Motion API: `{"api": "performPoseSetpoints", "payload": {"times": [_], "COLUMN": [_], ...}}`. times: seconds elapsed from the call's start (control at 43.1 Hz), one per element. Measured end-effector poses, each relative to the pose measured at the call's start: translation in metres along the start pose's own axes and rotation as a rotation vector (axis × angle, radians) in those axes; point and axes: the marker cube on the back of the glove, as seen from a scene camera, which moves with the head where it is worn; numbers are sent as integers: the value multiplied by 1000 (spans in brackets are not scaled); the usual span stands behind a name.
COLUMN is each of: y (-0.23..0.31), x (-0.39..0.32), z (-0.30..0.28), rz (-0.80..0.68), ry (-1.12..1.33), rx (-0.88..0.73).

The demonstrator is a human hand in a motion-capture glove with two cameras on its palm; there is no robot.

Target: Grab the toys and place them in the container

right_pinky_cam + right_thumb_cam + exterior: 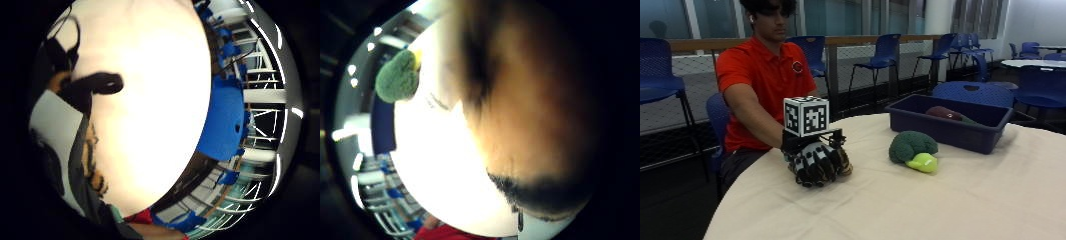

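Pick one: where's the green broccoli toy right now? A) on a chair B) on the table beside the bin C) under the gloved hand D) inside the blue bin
B: the green broccoli toy lies on the table in front of the blue bin, apart from the gloved right hand.

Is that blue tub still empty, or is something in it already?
Not empty: the blue tub already holds a dark reddish toy. The broccoli toy still lies outside on the table.
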Motion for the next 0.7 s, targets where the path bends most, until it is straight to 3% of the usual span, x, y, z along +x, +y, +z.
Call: {"api": "performPoseSetpoints", "payload": {"times": [0.302, 0.51, 0.696], "y": [-17, -43, -55], "x": [-40, -138, -228], "z": [-76, -166, -203], "rz": [-67, -211, -327], "ry": [-171, -203, -199], "rx": [38, 123, 133]}}
